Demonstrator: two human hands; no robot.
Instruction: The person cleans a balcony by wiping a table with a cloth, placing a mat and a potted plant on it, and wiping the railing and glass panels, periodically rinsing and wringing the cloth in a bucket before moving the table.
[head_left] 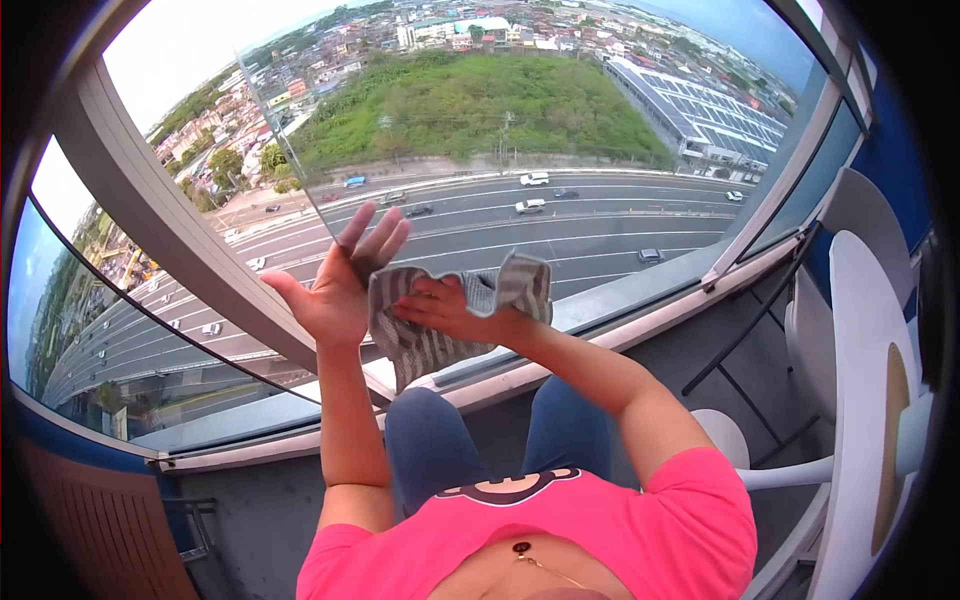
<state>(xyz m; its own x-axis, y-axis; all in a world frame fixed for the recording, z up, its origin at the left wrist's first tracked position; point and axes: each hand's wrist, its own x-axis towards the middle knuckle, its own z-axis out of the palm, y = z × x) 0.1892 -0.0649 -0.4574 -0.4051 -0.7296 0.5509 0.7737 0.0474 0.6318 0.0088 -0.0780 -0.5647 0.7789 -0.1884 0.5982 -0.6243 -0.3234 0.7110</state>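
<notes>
A grey-and-white striped cloth (420,345) is spread under my right hand (445,308), which presses it against the window pane (590,240). Part of the cloth bunches up past the wrist on the right. My left hand (340,290) is raised just left of the cloth, fingers spread and thumb out, with nothing in it. It is close to the glass edge beside the window frame; whether it touches the glass I cannot tell.
A thick beige window post (165,190) rises on the left, and a sill (520,380) runs below the glass. White chairs (855,330) stand at the right. A brown slatted wooden surface (100,520) is at lower left. Outside, far below, lies a highway (450,235) with cars.
</notes>
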